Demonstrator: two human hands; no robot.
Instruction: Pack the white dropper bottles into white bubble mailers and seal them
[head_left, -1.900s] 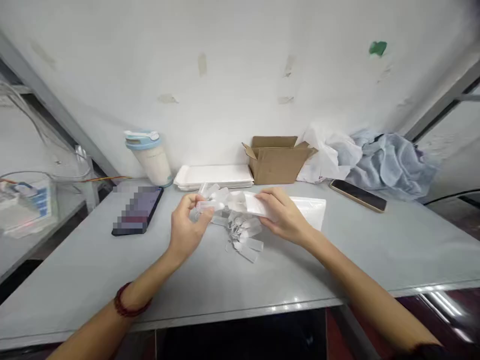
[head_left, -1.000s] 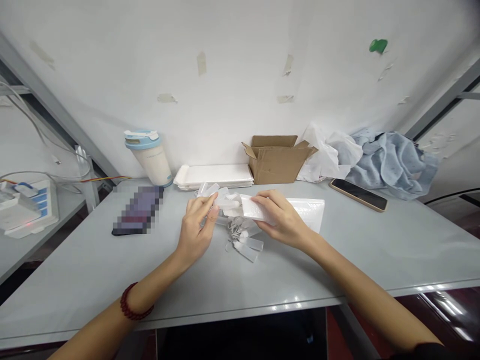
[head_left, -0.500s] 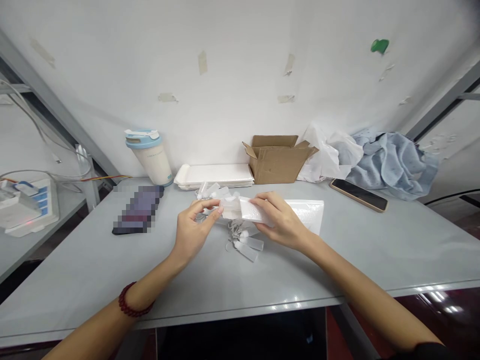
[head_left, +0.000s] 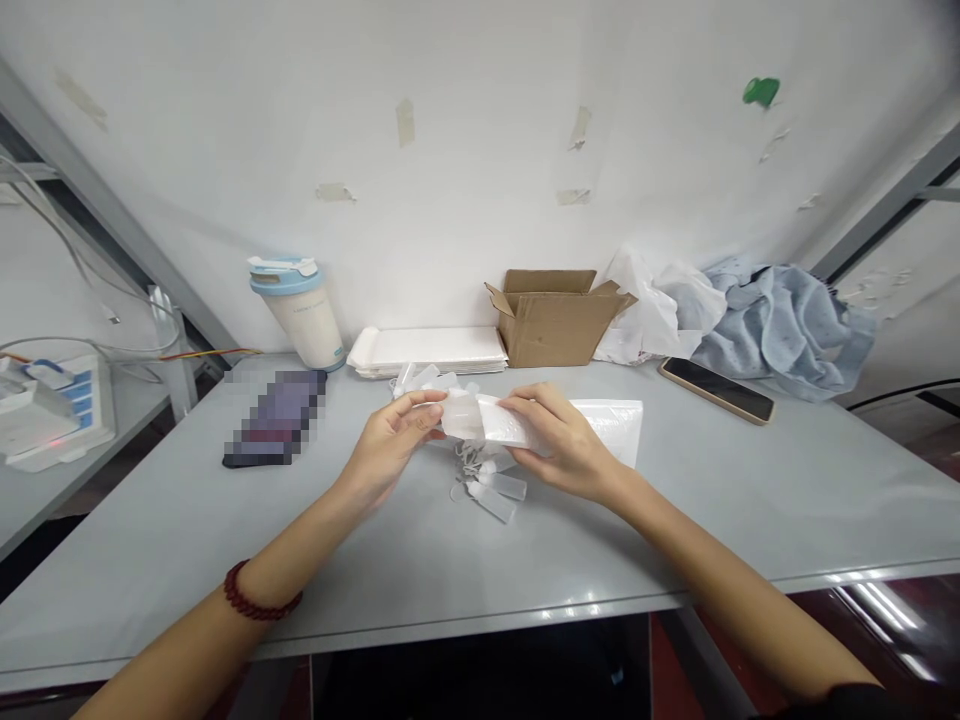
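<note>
My right hand (head_left: 561,440) grips the near end of a long white foam tray (head_left: 600,425) that lies across the grey table (head_left: 225,540). My left hand (head_left: 391,448) pinches a small translucent plastic piece (head_left: 459,412) at the tray's left end, thumb and fingers closed on it. Under and between both hands lies a heap of several small clear plastic vials (head_left: 491,488) with thin strings.
A dark phone (head_left: 275,418) lies left of the hands, another phone (head_left: 716,390) at the right. At the back stand a blue-lidded cup (head_left: 296,312), stacked white trays (head_left: 427,352), an open cardboard box (head_left: 553,318) and crumpled cloth (head_left: 780,325). A white device (head_left: 49,412) sits far left.
My left hand has turned palm up and brought the small plastic piece against the tray's left end. My right hand has stayed on the tray.
</note>
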